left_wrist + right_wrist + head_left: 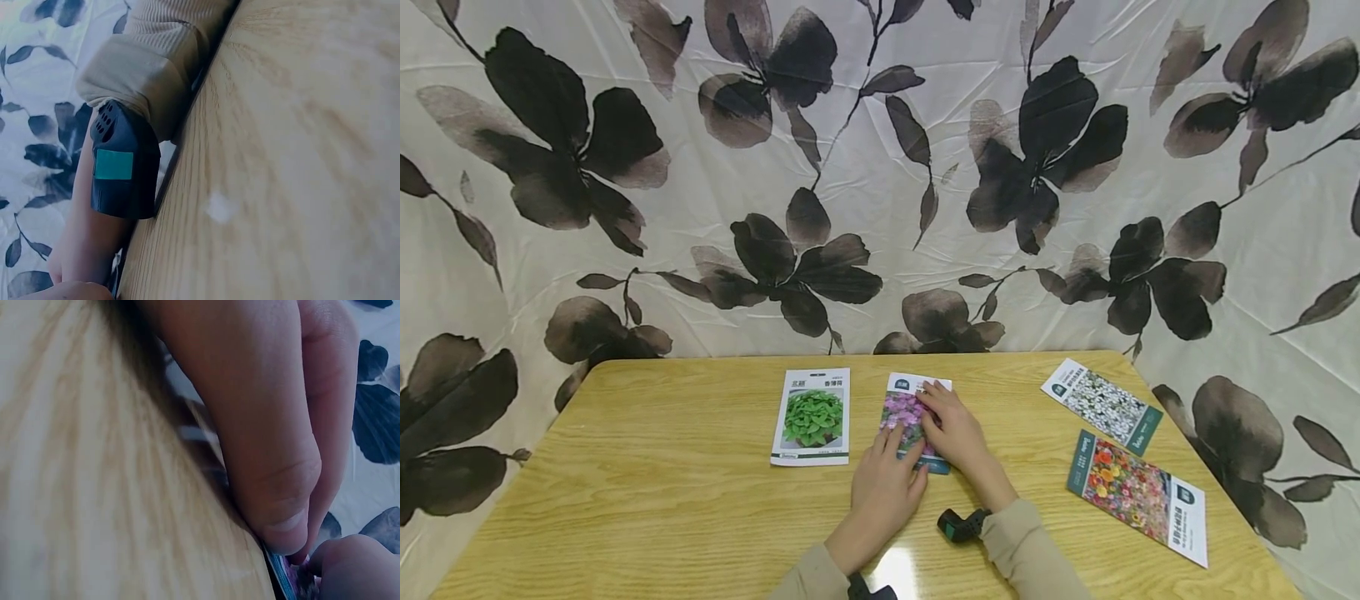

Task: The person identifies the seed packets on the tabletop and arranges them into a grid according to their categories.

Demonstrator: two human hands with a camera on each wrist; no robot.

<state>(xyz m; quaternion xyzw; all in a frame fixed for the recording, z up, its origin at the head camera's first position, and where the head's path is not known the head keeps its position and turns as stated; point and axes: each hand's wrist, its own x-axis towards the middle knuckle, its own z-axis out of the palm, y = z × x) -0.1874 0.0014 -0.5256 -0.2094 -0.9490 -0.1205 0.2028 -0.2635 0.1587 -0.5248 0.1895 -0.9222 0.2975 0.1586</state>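
Note:
A seed packet with pink-purple flowers lies on the wooden table in the middle, partly covered by both hands. My left hand rests on its lower left part, fingers extended. From the right side, my right hand reaches over the same packet, its fingers lying across the upper right part. In the right wrist view the thumb tip is right at the packet's edge. The left wrist view shows mostly a sleeve, a wrist camera and the tabletop; the left packet edge is not seen there.
A green-leaf seed packet lies left of the hands. On the right are a white-flower packet and, nearer, a mixed-flower packet. Floral cloth hangs behind the wooden table.

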